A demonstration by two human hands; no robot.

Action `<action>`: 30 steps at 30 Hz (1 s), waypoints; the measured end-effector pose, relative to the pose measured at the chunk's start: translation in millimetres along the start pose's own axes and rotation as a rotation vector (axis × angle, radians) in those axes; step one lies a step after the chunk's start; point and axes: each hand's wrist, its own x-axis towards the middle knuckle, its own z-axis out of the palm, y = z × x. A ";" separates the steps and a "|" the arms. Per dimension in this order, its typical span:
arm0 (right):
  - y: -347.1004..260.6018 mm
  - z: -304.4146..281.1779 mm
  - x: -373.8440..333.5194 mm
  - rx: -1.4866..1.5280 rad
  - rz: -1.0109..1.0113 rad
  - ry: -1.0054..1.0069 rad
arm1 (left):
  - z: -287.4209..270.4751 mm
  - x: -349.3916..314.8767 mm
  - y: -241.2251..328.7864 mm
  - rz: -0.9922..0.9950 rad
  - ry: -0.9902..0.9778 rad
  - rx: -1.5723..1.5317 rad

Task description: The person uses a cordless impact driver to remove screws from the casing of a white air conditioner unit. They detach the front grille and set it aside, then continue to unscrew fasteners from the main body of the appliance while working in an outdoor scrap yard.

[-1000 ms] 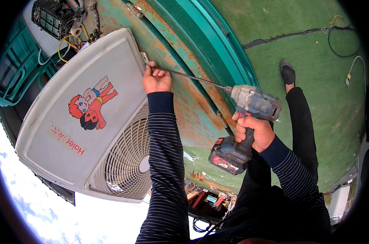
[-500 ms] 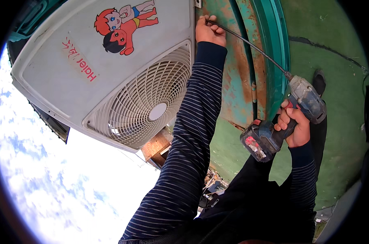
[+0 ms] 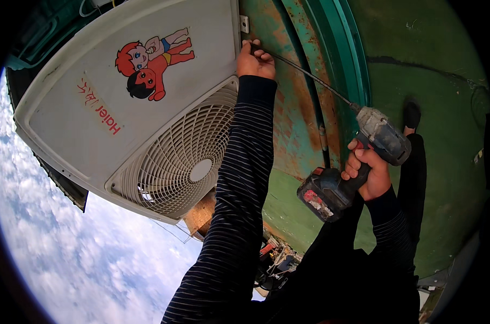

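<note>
My right hand (image 3: 370, 171) is wrapped round the handle of a worn grey and black cordless impact driver (image 3: 386, 136), its battery pack toward the lower left. A long thin driver bit (image 3: 316, 79) runs from its chuck up and left to my left hand (image 3: 257, 63). The left fingers are curled in a pinch round the bit's far end, beside the edge of a white air conditioner outdoor unit (image 3: 66, 81). Whether the tip sits on a screw is hidden by the fingers. The unit has a round fan grille (image 3: 174, 146) and a cartoon sticker (image 3: 153, 62).
A rusty green metal panel (image 3: 293, 129) with a dark seam lies beside the unit, edged by a teal rim (image 3: 342, 48). Beyond it is a green floor (image 3: 439, 200) with a person's dark shoe (image 3: 412, 114). A small metal bracket (image 3: 245, 24) sticks out near my left hand.
The view has shifted, so the unit and both hands appear farther left and lower. My grip on the driver and the bit looks the same.
</note>
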 end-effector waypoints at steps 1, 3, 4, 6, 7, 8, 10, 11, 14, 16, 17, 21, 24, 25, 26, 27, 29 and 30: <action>-0.6 2.7 -0.1 0.003 -0.002 -0.001 | -0.9 -0.5 0.3 0.005 -0.017 0.000; -3.1 6.6 0.8 0.017 -0.006 0.001 | 1.5 0.7 -1.6 0.011 -0.036 0.001; -1.9 6.9 3.5 0.023 -0.007 0.008 | 2.0 1.6 0.2 0.020 -0.036 0.004; -3.4 8.9 6.1 0.020 -0.024 -0.010 | 3.3 4.9 2.0 0.021 -0.043 0.011; -3.8 9.6 7.8 0.018 -0.028 -0.013 | 3.9 7.0 2.6 0.014 -0.050 0.016; -3.9 10.0 9.6 0.016 -0.031 -0.015 | 4.4 9.2 3.1 0.007 -0.057 0.021; -4.3 11.1 12.0 0.016 -0.028 -0.024 | 5.7 10.2 3.6 0.017 -0.089 0.018; -3.7 11.5 13.6 0.021 -0.024 -0.028 | 5.0 9.6 3.8 0.021 -0.093 0.022; -4.5 14.0 15.3 0.032 -0.022 -0.040 | 9.5 5.1 3.5 0.027 -0.093 0.054; -3.3 14.4 15.1 0.038 -0.013 -0.036 | 9.0 4.4 4.6 0.029 -0.086 0.079; -2.6 14.8 15.2 0.044 -0.011 -0.031 | 9.3 4.8 5.4 0.030 -0.085 0.094; -2.2 16.4 15.2 0.050 -0.005 -0.014 | 9.2 6.5 7.0 0.020 -0.087 0.107; -2.6 14.9 16.2 0.052 0.002 -0.013 | 9.9 7.3 7.3 0.014 -0.076 0.107; -2.5 14.2 16.4 0.054 0.005 -0.014 | 9.7 7.2 7.1 0.015 -0.069 0.111; -3.1 14.6 16.6 0.047 -0.005 -0.019 | 9.5 7.1 6.8 0.018 -0.068 0.107; -5.0 15.9 17.1 0.039 -0.015 -0.024 | 10.2 7.3 6.3 0.020 -0.069 0.102; -5.6 15.3 17.7 0.032 -0.023 -0.030 | 10.5 6.9 5.8 0.022 -0.068 0.091; -5.1 13.4 19.3 0.032 -0.021 -0.031 | 9.5 7.1 5.9 0.022 -0.066 0.083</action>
